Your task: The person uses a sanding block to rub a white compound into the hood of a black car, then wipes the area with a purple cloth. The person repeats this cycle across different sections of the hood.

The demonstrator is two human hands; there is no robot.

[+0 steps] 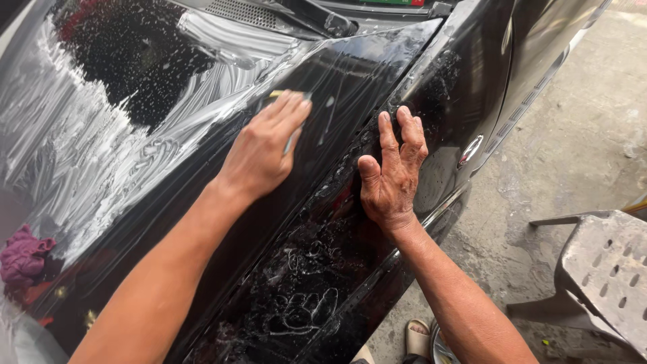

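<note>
The left hand (259,152) lies flat on the black car hood (350,74), fingers together, pressing down a thin flat tool (294,138) whose edge peeks from under the fingertips; just right of it, the right hand (391,172) rests open-palmed on the hood's edge, fingers spread, holding nothing. White soapy streaks (87,148) cover the hood to the left of the hands, a purple rag (23,256) lies at its far left, and a grey plastic chair (603,276) stands on the concrete floor (573,148) well to the right of the hood.
</note>
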